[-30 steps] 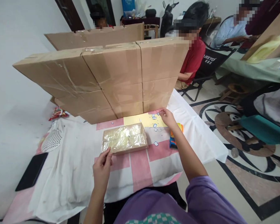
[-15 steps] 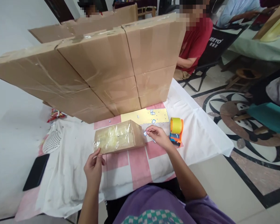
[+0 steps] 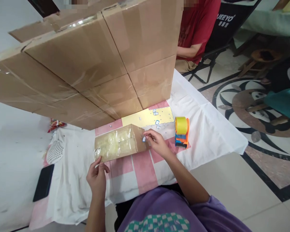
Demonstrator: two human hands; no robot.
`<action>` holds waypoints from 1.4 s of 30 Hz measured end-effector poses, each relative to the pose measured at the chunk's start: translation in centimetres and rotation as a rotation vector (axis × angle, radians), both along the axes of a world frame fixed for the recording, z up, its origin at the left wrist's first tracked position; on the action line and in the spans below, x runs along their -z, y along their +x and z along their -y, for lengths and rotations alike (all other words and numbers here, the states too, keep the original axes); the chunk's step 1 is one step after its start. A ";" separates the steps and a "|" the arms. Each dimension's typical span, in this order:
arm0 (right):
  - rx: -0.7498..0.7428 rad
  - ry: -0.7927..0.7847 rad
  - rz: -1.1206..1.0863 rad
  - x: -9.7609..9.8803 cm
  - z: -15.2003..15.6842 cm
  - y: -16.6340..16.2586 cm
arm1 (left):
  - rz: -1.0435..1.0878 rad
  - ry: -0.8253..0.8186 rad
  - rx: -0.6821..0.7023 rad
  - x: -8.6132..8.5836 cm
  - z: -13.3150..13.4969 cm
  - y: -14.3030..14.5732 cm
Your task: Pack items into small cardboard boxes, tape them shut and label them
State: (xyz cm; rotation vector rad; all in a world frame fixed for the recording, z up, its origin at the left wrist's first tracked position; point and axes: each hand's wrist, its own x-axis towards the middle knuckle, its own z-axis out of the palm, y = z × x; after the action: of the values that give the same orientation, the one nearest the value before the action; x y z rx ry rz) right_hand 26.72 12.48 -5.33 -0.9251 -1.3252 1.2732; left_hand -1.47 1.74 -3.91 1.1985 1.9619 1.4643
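A small taped cardboard box [image 3: 118, 143] lies on the cloth in front of me, clear tape shining across its top. At its near left corner my left hand [image 3: 97, 175] has its fingers curled against the edge. My right hand [image 3: 156, 142] is at the box's right end, pinching a small white piece with a blue edge [image 3: 144, 139] close to the cardboard. Whether the piece touches the box I cannot tell. Beyond the box lies a yellow sheet [image 3: 135, 119] with several similar small pieces [image 3: 155, 112] on it.
A wall of stacked cardboard boxes [image 3: 99, 71] stands behind. Right of my right hand is a tape dispenser [image 3: 182, 132] with a yellow roll. A black phone-like slab [image 3: 43, 183], a white perforated object [image 3: 55, 152] and a red packet [image 3: 56, 124] lie left. A person in red [image 3: 195, 32] sits beyond.
My right hand has moved left with the small piece, up to the box's end face. My left hand stays at the corner. The whole view has tilted downward a little.
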 end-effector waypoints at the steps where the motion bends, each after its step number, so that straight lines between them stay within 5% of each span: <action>1: -0.003 0.005 0.004 0.1 -0.1 -0.1 | 0.001 -0.001 -0.002 0.0 0.0 0.0; 6: 0.045 -0.060 0.007 0.6 -0.3 -1.2 | 0.044 0.003 -0.001 -0.1 -0.1 0.2; 11: 0.287 -0.083 0.009 0.7 0.9 -2.4 | 0.054 0.006 0.002 -0.4 -0.4 0.9; 19: 0.021 -0.079 -0.030 4.0 6.3 -3.9 | -0.005 0.006 0.105 -0.6 -1.8 -1.0; 29: 0.192 -0.090 -0.070 4.1 6.0 -4.1 | 0.001 0.037 0.143 -0.3 -2.0 -1.6; 32: 0.250 -0.038 0.143 3.3 4.8 -2.3 | -0.006 0.049 0.137 -0.3 -2.1 -1.6; 37: 0.231 0.066 0.823 2.2 3.1 0.9 | 0.015 0.070 0.115 0.0 -2.2 -1.3; 42: 0.107 0.056 1.025 2.7 3.3 0.5 | 0.002 0.086 0.115 0.2 -2.3 -1.4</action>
State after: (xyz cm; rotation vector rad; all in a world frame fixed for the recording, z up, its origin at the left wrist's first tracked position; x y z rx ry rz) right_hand 27.19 9.18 -8.02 -1.6892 -2.0163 0.6411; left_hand -2.83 4.09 -4.15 1.3230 1.8126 1.5036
